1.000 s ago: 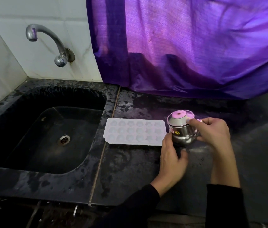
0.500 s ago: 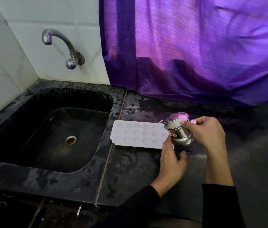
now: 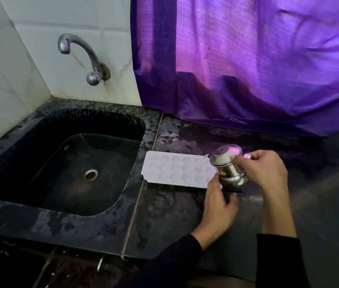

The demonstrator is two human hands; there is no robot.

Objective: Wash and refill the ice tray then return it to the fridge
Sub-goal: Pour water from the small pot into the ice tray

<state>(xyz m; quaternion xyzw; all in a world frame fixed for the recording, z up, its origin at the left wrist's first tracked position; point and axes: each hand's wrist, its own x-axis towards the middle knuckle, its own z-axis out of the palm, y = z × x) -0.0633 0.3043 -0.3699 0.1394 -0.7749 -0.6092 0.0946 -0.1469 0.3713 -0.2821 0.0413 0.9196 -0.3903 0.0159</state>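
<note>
A white ice tray (image 3: 174, 169) lies flat on the black counter just right of the sink. My right hand (image 3: 262, 169) grips a small steel pot (image 3: 227, 167) and tilts it left over the tray's right end, where a thin trickle leaves its rim. My left hand (image 3: 218, 204) rests on the counter at the tray's right front corner, fingers against the tray's edge below the pot. Whether it pinches the tray I cannot make out.
A black sink (image 3: 39, 210) with a metal drain (image 3: 90, 174) fills the left. A steel tap (image 3: 81, 57) juts from the tiled wall above it. A purple curtain (image 3: 258, 65) hangs over the counter's back. Wet dark counter (image 3: 320, 204) stretches to the right.
The steel pot has tipped from upright to leaning left over the tray, and water now runs from its rim. My left hand has stayed at the tray's corner.
</note>
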